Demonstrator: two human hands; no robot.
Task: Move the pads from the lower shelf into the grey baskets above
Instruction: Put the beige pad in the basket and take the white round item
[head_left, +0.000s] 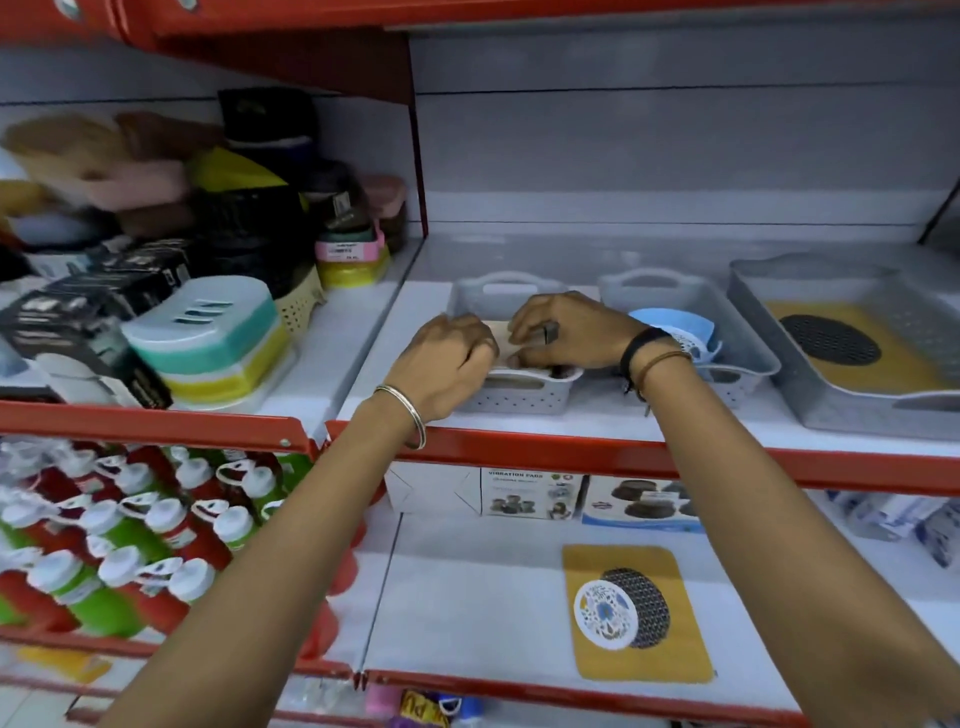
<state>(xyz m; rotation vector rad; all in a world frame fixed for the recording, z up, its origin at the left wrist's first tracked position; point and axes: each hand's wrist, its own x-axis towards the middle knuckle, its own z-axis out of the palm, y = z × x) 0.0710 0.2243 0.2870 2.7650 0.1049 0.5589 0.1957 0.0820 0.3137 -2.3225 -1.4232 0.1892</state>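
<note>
Your left hand (451, 358) and right hand (563, 330) meet over the small basket (511, 397), both pinching a pale flat piece (500, 339), likely a pad on its card, and pressing it down inside. Using two hands probably keeps the card level while it slides between the basket's walls. The basket is grey plastic with perforated sides and a cut-out handle. Just right of it, a second basket (737, 364) holds a blue and white round thing. Farther right, the grey tray (769, 306) carries a dark mesh pad on a yellow card (852, 353). On the lower shelf (467, 597) one yellow card (641, 613) remains, with a patterned white disc overlapping a dark mesh one.
</note>
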